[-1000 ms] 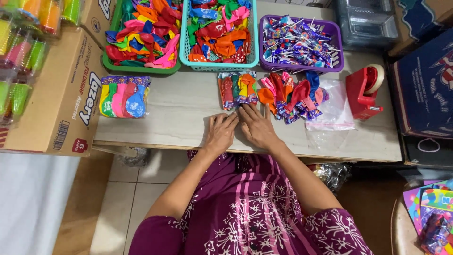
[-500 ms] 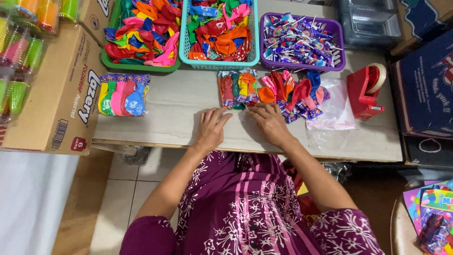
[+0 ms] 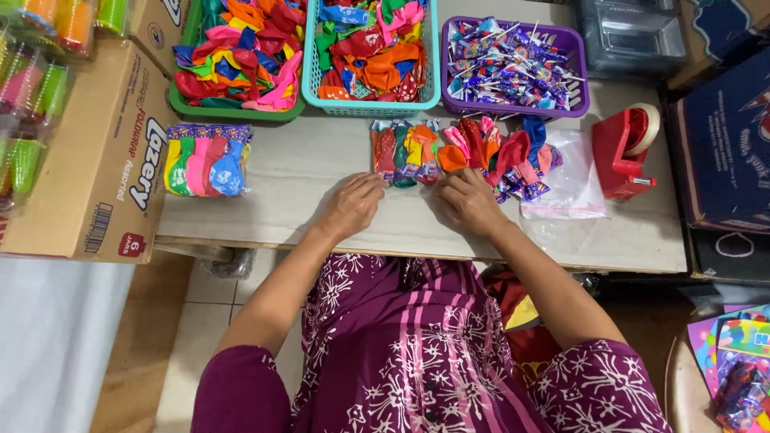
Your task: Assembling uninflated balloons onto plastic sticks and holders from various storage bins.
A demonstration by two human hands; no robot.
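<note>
Grey worktop (image 3: 321, 208) is looking crowded from my feed: baskets of loose balloons along the far edge, a purple basket (image 3: 577, 48) of lollipops, a red tape dispenser (image 3: 622, 152) off right. Both hands are lying flat, holding nothing; left hand (image 3: 350, 204) and right hand (image 3: 468, 200) are touching the near end of a clear packet of balloons (image 3: 405, 151) sitting just ahead of them. I'm guessing it's light, floppy and slick, so I'd be pinching its edges.
</note>
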